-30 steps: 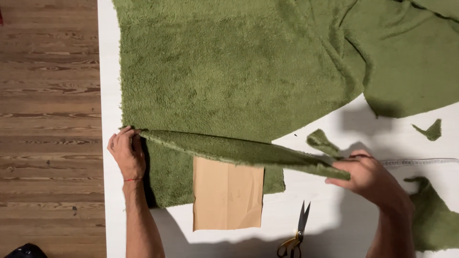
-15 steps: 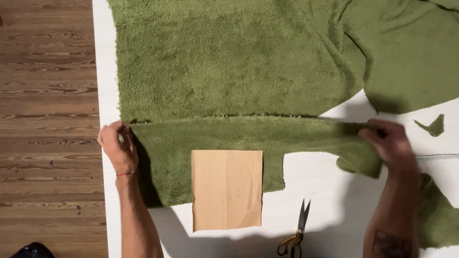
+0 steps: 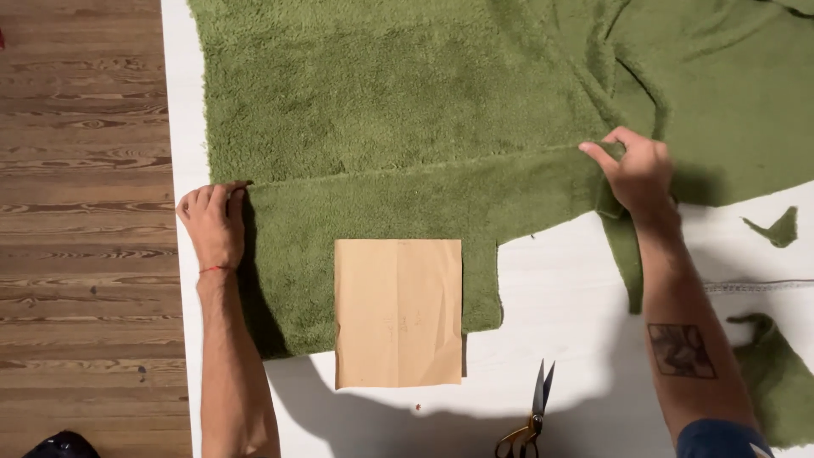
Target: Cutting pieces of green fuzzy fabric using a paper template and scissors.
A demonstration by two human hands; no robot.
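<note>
The big fuzzy green cloth [image 3: 407, 110] lies spread on the white table [image 3: 560, 297], and its near edge is already folded over, with a straight fold line running between the two hands. The left hand [image 3: 212, 225] pinches the fold at the cloth's left edge, and the right hand [image 3: 636, 174] pinches it at the other end, so the fold looks made but not yet let go. A flat, creased brown paper rectangle [image 3: 398, 312] rests on the folded part, pointy scissors [image 3: 530, 416] with yellow handles lie untouched near it, and small green scraps [image 3: 776, 227] sit at the right.
</note>
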